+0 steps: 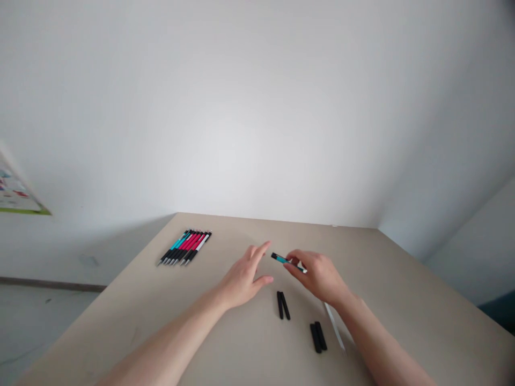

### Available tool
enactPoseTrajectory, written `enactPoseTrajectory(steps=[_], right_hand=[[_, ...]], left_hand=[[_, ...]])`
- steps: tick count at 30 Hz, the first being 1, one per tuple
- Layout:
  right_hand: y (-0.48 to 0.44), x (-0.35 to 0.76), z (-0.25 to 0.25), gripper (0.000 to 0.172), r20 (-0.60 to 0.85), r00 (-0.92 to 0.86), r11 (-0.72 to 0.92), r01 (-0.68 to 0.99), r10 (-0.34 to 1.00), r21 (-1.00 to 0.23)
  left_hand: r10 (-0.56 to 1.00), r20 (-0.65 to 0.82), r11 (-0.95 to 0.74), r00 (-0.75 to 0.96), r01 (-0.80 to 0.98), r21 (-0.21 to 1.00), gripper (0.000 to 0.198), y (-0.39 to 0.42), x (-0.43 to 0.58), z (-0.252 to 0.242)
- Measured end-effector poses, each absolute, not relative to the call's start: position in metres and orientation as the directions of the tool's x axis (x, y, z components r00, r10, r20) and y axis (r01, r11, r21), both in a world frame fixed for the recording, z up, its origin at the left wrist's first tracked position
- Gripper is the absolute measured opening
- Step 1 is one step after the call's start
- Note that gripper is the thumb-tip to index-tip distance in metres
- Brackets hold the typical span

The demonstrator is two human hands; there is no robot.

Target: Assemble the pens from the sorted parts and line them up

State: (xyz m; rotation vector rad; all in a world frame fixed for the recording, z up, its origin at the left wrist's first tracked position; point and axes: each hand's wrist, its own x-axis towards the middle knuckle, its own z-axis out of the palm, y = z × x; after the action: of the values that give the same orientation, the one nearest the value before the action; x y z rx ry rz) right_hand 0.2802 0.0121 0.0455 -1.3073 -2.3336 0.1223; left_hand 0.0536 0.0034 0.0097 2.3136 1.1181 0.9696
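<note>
Held in my right hand (317, 272) is a teal and black pen barrel (280, 258), pinched between thumb and fingers and slanting over the table. The fingers cover its middle, and a pale end shows below them. My left hand (245, 273) is just to the left, thumb and fingers apart, with nothing in it. Below the hands lie two thin black pieces (283, 305) side by side. Nearer to me are two thicker black grips (318, 337). A thin white rod (335, 328) lies beside them, its far end hidden by my right hand.
A row of several assembled pens (185, 247) in teal, pink and white with black grips lies at the table's far left. The beige table (241, 228) meets a white wall behind. A green-edged poster (20, 193) hangs at the left.
</note>
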Motion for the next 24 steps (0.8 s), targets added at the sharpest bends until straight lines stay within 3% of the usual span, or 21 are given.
enactPoseTrajectory(steps=[2,5,7,11,17,24], right_hand=[[0.009,0.27,0.041,0.021,0.377,-0.57,0.675,0.687,0.73,-0.268],[0.007,0.259,0.035,0.022,0.398,-0.659,0.766,0.597,0.638,-0.24],[0.008,0.256,0.033,0.023,0.395,-0.677,0.781,0.577,0.621,-0.24],[0.013,0.267,0.035,0.023,0.41,-0.639,0.758,0.578,0.651,-0.301],[0.026,0.313,0.04,0.015,0.337,-0.368,0.481,0.795,0.867,-0.369],[0.028,0.324,0.035,0.01,0.198,-0.379,0.426,0.839,0.904,-0.339]], left_hand=[[0.774,0.398,-0.627,0.492,0.511,0.589,0.065,0.003,0.054,0.011],[0.736,0.364,-0.664,0.571,0.502,0.554,0.026,0.004,0.054,0.01],[0.729,0.344,-0.671,0.592,0.518,0.531,0.012,0.006,0.055,0.009],[0.755,0.331,-0.646,0.566,0.551,0.528,0.015,0.008,0.055,0.01],[0.801,0.319,-0.587,0.507,0.559,0.586,0.019,0.005,0.054,0.013],[0.825,0.278,-0.547,0.493,0.568,0.615,0.024,0.006,0.053,0.007]])
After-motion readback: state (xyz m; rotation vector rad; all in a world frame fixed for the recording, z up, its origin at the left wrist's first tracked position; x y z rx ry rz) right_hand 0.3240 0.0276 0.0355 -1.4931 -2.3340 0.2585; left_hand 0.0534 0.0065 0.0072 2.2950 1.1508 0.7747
